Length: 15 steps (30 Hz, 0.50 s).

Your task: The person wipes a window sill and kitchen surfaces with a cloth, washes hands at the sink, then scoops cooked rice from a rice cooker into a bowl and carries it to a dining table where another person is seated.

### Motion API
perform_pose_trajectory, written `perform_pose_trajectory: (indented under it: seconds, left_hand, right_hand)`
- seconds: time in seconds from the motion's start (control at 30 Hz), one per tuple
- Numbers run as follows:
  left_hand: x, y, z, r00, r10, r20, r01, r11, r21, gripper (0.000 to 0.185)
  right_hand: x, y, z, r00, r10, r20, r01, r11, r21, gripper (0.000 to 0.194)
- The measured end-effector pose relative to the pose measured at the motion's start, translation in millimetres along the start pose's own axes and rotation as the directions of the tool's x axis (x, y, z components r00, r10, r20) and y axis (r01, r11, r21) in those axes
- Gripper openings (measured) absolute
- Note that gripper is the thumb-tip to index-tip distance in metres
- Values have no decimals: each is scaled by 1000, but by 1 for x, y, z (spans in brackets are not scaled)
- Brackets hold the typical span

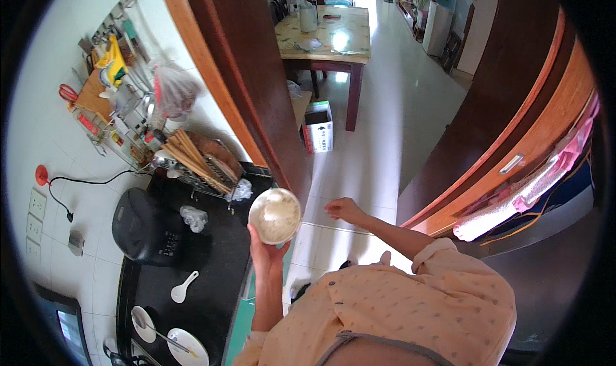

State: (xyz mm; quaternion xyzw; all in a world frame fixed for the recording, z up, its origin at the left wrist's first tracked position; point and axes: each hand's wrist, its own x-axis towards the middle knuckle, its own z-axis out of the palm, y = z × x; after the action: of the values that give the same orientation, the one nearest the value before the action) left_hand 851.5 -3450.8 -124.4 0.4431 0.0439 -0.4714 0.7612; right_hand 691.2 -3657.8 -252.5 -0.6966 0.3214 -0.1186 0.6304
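Observation:
My left hand (268,255) grips a white bowl (250,215) from below and the side, at the edge of the black counter. Inside the bowl lies a pale, flour-like powder (276,221), whiter near the top. My right hand (344,209) hangs in the air over the doorway floor, to the right of the bowl. Its fingers are loosely bent, and nothing shows in them. On the counter nearby rest a white spoon (184,287) and a white plate (187,344) with a long-handled utensil across its rim.
A black rice cooker (142,226) and crumpled plastic bags stand on the counter (216,265). Chopsticks (192,159) fill a wire rack. A dark door frame (250,77) borders the opening; a table (332,53) and an open carton (320,137) lie beyond.

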Motion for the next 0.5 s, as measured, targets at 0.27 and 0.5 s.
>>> perform_pose_trajectory:
  seconds: [0.27,0.5]
  left_hand:
    - [83,-56,119,964,-217,152,194,969,156,59]
    - [196,-103,213,926,-328,186,264,916,301,57]
  right_hand:
    - [-34,-5,-100,971,234,-43,-170,812,558,29]
    - [34,-42,-188,998,22,-64,38,598,800,65]
